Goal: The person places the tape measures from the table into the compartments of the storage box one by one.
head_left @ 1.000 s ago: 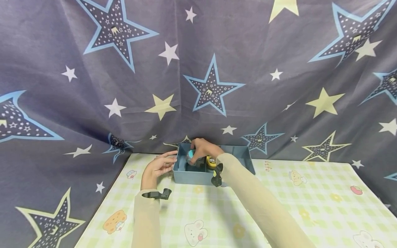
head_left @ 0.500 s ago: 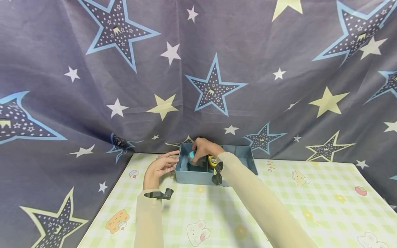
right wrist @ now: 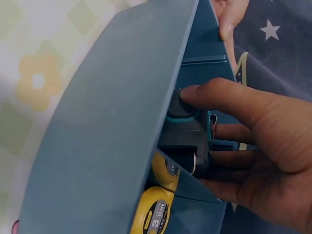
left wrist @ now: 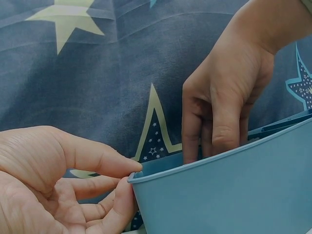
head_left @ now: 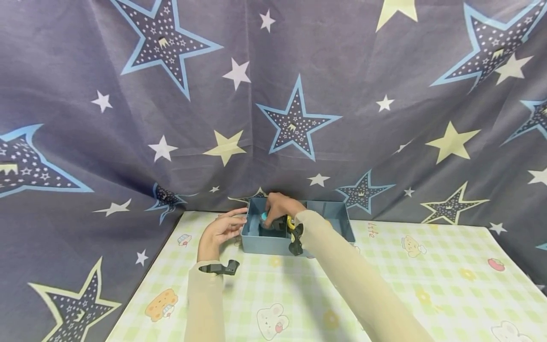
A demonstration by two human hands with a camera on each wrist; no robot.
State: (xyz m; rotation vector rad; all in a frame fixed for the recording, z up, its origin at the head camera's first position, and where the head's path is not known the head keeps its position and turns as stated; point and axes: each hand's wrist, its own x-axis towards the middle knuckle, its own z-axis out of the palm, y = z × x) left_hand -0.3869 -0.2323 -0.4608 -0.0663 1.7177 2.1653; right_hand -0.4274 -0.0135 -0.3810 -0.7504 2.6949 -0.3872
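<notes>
A long blue storage box [head_left: 269, 244] with compartments stands at the back of the table. My left hand [head_left: 222, 231] holds its left end, with the thumb [left wrist: 105, 158] at the top of the rim and curled fingers against the outside of the wall. My right hand [head_left: 282, 205] reaches down into the left compartment. There it grips a black and teal tape measure [right wrist: 187, 134], thumb on the near side and fingers on the far side. The tape measure sits between the box walls, partly hidden by the front wall.
Past a divider in the box lie yellow tape measures [right wrist: 153, 209], partly covered by the front wall and, from above, by the right sleeve. Further right is another compartment [head_left: 337, 213]. A dark star-patterned curtain [head_left: 384, 142] hangs right behind the box. A green checked cloth [head_left: 384, 266] covers the table.
My right hand has shifted slightly, turning a little lower over the tape measure in the left compartment. My left hand stays at the box's end. The whole head view has drifted slightly.
</notes>
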